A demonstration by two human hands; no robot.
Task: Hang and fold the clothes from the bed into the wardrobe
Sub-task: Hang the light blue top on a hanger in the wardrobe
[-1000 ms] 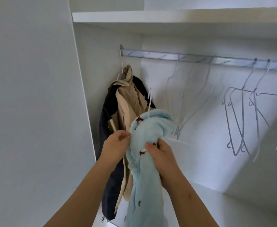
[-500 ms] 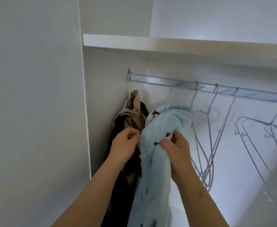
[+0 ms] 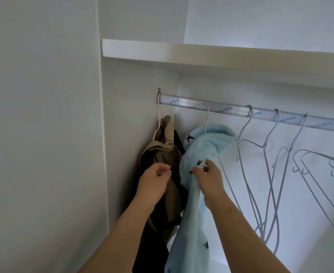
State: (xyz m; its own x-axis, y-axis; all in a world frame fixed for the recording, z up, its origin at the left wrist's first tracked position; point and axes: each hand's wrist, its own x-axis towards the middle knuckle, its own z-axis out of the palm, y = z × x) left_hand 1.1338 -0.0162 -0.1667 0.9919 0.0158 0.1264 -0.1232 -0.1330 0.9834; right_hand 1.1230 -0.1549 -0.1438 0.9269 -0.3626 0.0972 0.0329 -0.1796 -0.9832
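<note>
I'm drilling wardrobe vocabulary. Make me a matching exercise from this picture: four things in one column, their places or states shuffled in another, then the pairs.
1 light blue fleece garment
2 tan jacket
3 bare grey wire hangers
4 right hand

A at the metal rail's left end
B empty, further right along the rail
C pinching blue fleece
D on a hanger between jacket and bare hangers

Pairs: 1-D, 2-A, 3-B, 4-C

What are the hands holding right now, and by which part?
The right hand pinches the light blue fleece garment by a fold of fabric just below its hung top. The left hand, loosely curled, holds nothing visible.
</note>
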